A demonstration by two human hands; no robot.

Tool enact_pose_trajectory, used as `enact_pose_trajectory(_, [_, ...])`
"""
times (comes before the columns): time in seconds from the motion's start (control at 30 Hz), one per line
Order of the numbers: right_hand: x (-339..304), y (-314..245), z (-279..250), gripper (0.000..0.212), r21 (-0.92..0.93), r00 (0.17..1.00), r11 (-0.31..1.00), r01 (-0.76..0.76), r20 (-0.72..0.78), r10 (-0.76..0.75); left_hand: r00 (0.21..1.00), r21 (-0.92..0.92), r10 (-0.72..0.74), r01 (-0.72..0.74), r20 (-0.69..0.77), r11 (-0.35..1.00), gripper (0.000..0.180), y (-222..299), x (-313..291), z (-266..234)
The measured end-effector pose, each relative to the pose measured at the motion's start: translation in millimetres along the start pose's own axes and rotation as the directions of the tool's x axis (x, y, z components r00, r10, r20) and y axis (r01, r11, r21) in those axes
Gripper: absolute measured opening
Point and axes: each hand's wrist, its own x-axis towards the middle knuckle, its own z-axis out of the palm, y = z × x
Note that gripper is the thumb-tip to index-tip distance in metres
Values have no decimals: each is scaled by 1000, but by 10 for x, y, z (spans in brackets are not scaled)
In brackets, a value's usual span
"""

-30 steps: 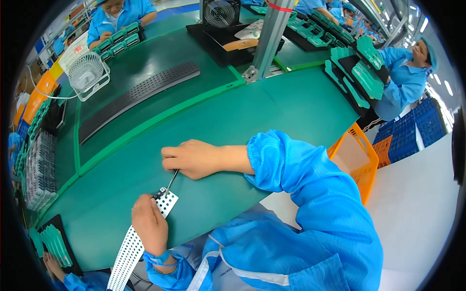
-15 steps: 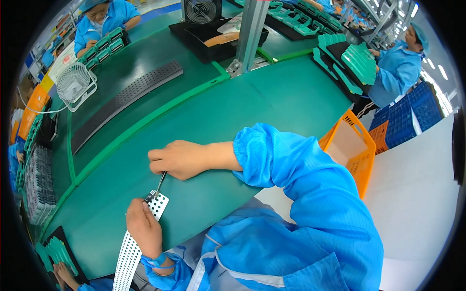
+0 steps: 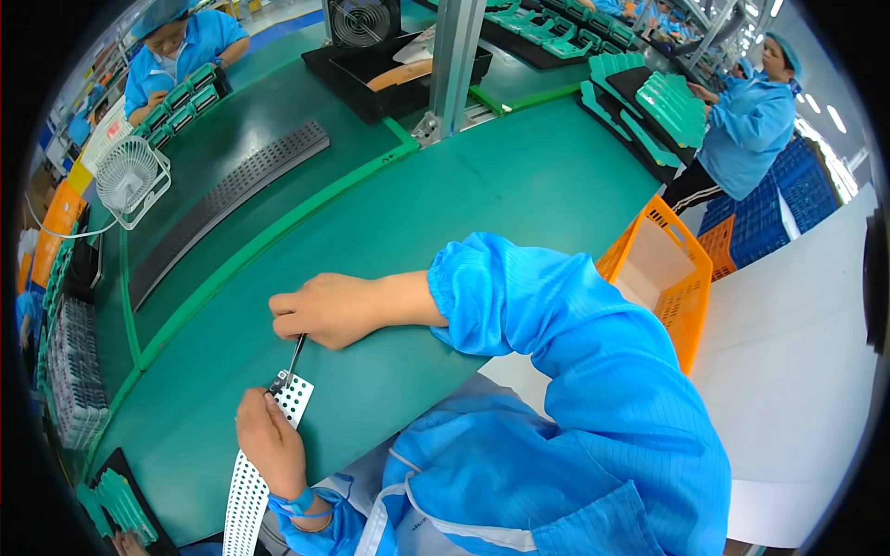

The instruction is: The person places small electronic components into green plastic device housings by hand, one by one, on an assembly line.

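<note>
Your left hand (image 3: 271, 443) pinches a white perforated strip (image 3: 246, 500) near its upper end, over the near edge of the green table (image 3: 389, 232), the strip's tail hanging below; a small black piece (image 3: 280, 379) sits at that end, by your fingertips, though whether they touch it is hard to tell; just beyond, your right hand (image 3: 324, 310) pinches slim metal tweezers (image 3: 298, 354), tips down at the piece, as an orange crate (image 3: 691, 324) stands to your right, a dark perforated strip (image 3: 232, 199) lies across the tabletop, and a blue-clad co-worker (image 3: 756, 116) stands beyond green trays (image 3: 669, 107)
</note>
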Motion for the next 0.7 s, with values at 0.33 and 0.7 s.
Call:
enact_pose_trajectory(0.33, [-2,25,37,13,-7,1000,1000,14,-8,-14,1000,-21,7,-7,-11,1000,12,25,2,-9])
enact_pose_trajectory(0.7, [97,-16,64,18,10,998,1000,-29,59,28,998,-23,25,-27,-65,999,6,-54,-23,-37])
